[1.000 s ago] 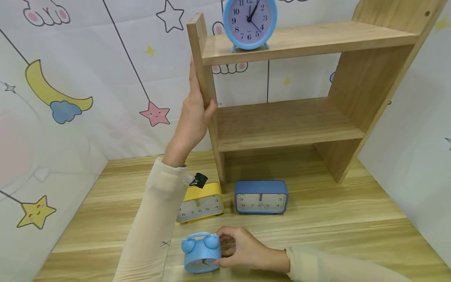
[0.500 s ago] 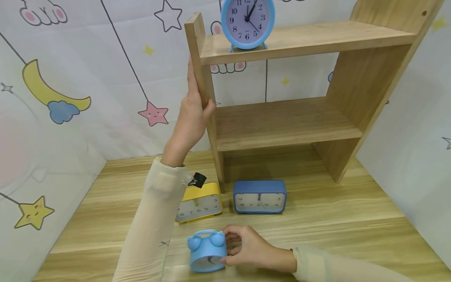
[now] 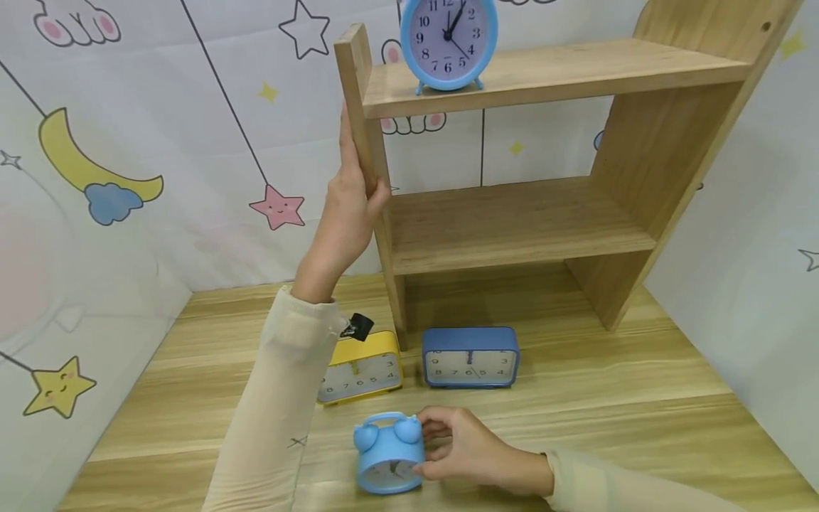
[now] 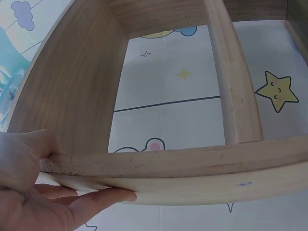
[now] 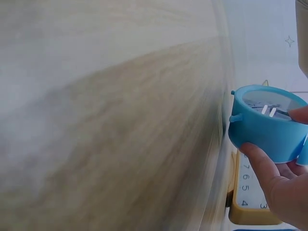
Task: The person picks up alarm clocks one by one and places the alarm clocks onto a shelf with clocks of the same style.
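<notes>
My left hand [image 3: 346, 206] grips the left side panel of a wooden shelf unit [image 3: 525, 224], thumb on the inner side and fingers along the outer face. The left wrist view shows the same fingers [image 4: 103, 198] against the panel's edge. Low in the head view, my right hand [image 3: 472, 452] holds a light blue twin-bell alarm clock [image 3: 392, 449] by its right side. Its dial tilts upward. In the right wrist view a finger [image 5: 262, 163] supports the clock's body and the thumb lies at the dial's edge.
A round blue clock [image 3: 448, 43] stands on the top shelf. Below, on the wood-grain table [image 3: 608, 398], are a blue rectangular clock [image 3: 470, 358] and a yellow one [image 3: 365, 370], the latter partly behind my left sleeve. Patterned cloth walls [image 3: 211, 142] enclose the back and sides.
My right hand has moved to the right with the light blue alarm clock, and more of its dial shows. The left hand keeps its hold on the shelf unit.
</notes>
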`<act>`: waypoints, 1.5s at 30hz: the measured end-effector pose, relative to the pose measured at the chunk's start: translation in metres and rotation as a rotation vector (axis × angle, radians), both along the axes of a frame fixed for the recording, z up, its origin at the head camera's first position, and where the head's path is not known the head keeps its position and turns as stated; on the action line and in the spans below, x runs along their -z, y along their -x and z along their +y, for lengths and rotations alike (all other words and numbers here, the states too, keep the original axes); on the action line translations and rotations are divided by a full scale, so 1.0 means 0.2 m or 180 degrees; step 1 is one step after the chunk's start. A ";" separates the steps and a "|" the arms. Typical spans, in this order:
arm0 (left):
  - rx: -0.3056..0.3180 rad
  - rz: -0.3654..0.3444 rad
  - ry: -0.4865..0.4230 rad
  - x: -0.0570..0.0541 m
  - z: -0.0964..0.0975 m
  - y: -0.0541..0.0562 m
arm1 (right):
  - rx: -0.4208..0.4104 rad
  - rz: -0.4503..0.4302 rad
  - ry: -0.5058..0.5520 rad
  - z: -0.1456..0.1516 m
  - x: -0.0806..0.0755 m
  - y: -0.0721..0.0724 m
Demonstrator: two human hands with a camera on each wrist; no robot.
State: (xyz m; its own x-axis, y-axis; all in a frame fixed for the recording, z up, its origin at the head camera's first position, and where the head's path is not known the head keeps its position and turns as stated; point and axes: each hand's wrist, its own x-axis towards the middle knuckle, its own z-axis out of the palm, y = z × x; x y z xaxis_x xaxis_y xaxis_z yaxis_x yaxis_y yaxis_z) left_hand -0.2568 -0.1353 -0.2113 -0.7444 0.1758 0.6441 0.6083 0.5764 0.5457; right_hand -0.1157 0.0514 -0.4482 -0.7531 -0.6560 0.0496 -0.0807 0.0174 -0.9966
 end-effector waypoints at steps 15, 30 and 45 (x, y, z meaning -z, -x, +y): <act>0.0003 -0.0015 -0.0015 0.01 0.00 0.00 | 0.0150 0.0040 -0.0103 0.12 -0.02 0.00; 0.0020 0.0060 -0.0013 0.00 0.00 0.00 | 0.0233 0.0119 -0.0146 0.22 -0.03 -0.01; 0.0016 0.0059 -0.0024 0.00 0.00 0.00 | 0.0305 0.0216 -0.0157 0.30 -0.02 0.00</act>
State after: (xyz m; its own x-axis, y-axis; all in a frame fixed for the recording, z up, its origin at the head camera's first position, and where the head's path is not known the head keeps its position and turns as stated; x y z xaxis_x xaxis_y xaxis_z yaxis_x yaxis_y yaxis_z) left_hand -0.2567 -0.1350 -0.2113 -0.7315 0.1746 0.6591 0.6212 0.5694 0.5385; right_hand -0.1155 0.1123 -0.4443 -0.8085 -0.5840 0.0721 -0.1437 0.0771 -0.9866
